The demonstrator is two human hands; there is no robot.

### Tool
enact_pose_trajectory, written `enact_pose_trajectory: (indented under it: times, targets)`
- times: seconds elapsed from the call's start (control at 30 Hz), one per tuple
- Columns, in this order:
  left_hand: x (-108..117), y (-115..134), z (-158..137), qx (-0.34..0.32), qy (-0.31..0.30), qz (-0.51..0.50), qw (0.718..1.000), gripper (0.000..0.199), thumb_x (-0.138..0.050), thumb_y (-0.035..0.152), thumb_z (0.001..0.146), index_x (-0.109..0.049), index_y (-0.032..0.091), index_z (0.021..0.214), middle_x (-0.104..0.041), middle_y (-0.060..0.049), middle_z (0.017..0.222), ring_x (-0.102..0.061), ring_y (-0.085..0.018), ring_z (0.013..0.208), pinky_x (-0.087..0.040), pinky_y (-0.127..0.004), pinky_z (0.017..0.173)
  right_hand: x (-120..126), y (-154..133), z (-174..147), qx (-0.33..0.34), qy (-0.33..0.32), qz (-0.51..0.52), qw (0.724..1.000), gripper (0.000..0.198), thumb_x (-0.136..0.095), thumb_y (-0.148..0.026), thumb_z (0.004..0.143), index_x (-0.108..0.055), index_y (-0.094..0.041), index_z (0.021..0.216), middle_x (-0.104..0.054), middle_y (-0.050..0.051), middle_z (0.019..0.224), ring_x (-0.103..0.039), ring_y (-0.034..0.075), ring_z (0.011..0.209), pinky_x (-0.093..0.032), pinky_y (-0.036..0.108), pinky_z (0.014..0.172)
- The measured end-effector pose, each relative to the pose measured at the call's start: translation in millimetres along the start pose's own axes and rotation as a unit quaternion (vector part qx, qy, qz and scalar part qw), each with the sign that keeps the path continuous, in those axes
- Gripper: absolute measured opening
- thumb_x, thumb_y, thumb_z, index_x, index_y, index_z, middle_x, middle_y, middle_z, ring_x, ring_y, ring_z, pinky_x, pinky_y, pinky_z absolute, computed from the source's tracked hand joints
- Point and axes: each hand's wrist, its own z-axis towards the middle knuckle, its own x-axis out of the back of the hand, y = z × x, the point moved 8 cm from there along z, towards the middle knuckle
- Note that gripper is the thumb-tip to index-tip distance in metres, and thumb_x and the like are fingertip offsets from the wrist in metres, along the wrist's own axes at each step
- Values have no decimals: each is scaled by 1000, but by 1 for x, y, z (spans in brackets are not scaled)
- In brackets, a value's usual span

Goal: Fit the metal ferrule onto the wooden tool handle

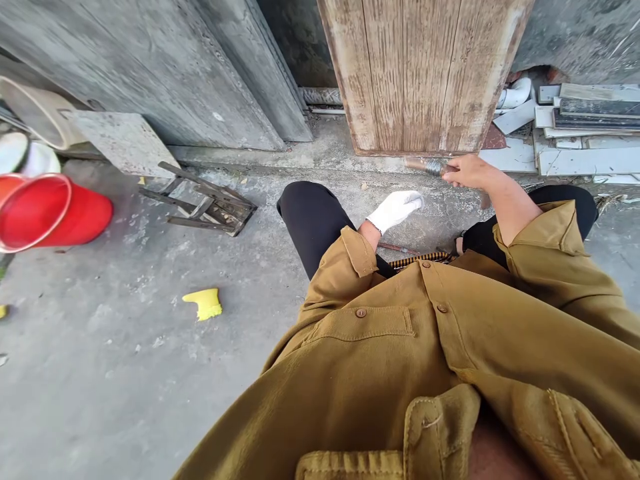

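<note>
My right hand [469, 171], bare, is closed around a brownish, stick-like piece wrapped in coiled wire [434, 166]. Its blunt end points left, just below the bottom edge of a wooden door panel [413, 80]. My left hand [395, 209] wears a white knitted glove and hovers between my knees, its fingers curled in. Whatever those fingers may hold is hidden. Under it, on the ground, lies a thin reddish rod [397, 248]. A black-and-yellow striped thing [423, 258] shows partly beyond my shirt.
Left are a red bucket [85, 212], a small wooden stool on its side [213, 203] and a yellow scrap [204, 304] on concrete. Grey boards [165, 73] lean against the wall. Stacked tiles [585, 160] and a white pipe elbow [516, 93] lie right.
</note>
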Motion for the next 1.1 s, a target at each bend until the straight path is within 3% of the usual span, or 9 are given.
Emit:
enact_pose_trajectory:
  times: [0.17, 0.37, 0.47, 0.53, 0.63, 0.7, 0.8, 0.93, 1.1]
  targets:
    - [-2, -4, 10, -2, -39, 64, 997, 16, -72, 15, 84, -69, 21, 69, -74, -4, 74, -65, -22, 86, -51, -33, 90, -52, -6, -15, 26, -249, -210, 945, 18, -74, -32, 92, -81, -18, 101, -72, 5, 79, -67, 22, 80, -43, 32, 73]
    - [-3, -24, 18, 26, -55, 10, 998, 15, -76, 19, 87, -67, 18, 74, -73, -3, 76, -61, -18, 81, -50, -29, 80, -82, -29, -43, 109, -436, -72, 891, 27, -82, -41, 81, -77, -17, 94, -67, 1, 71, -61, 18, 70, -43, 31, 71]
    - [1, -38, 22, 50, -37, -32, 998, 15, -70, 20, 93, -67, 16, 79, -66, -1, 72, -55, -14, 69, -46, -27, 69, -52, -42, -35, 140, -332, 67, 930, 28, -83, -43, 81, -73, -19, 91, -70, 3, 81, -62, 18, 74, -48, 31, 73]
    - [-4, -44, 23, 63, -61, -58, 994, 16, -64, 20, 98, -69, 15, 83, -58, 1, 66, -50, -12, 60, -44, -26, 63, -19, -40, -19, 133, -168, 170, 962, 27, -80, -44, 87, -67, -20, 88, -69, 5, 85, -61, 17, 75, -50, 31, 73]
    - [-14, -44, 21, 57, -100, -66, 991, 18, -68, 24, 98, -71, 17, 82, -56, 1, 60, -48, -12, 56, -43, -26, 60, 15, -17, 1, 81, 58, 274, 956, 27, -70, -43, 98, -59, -21, 87, -64, 6, 86, -59, 16, 73, -52, 33, 73]
    - [-17, -39, 20, 48, -104, -70, 991, 20, -74, 28, 96, -71, 18, 79, -61, -1, 63, -49, -12, 56, -45, -27, 60, 20, 1, 11, 32, 134, 268, 953, 23, -65, -39, 103, -60, -20, 91, -62, 7, 85, -59, 17, 73, -52, 34, 72]
    - [-18, -33, 18, 32, -117, -92, 988, 22, -78, 35, 94, -72, 18, 80, -72, -5, 77, -51, -10, 57, -47, -26, 57, 17, 13, 20, -11, 147, 105, 983, 18, -65, -33, 104, -68, -16, 100, -65, 9, 86, -64, 23, 82, -52, 37, 77]
    - [-3, -34, 20, -2, -87, -109, 990, 27, -75, 40, 94, -73, 14, 86, -72, -5, 86, -53, -8, 60, -50, -21, 58, -17, 8, 17, 10, -39, -180, 983, 16, -71, -28, 97, -75, -15, 104, -71, 11, 92, -67, 27, 93, -47, 36, 81]
    - [18, -43, 22, -3, -18, -72, 997, 19, -66, 28, 94, -68, 14, 81, -66, -2, 78, -53, -8, 60, -47, -20, 57, -90, -8, -18, 63, -388, -172, 903, 14, -76, -30, 90, -77, -17, 97, -67, 2, 74, -62, 19, 74, -42, 30, 73]
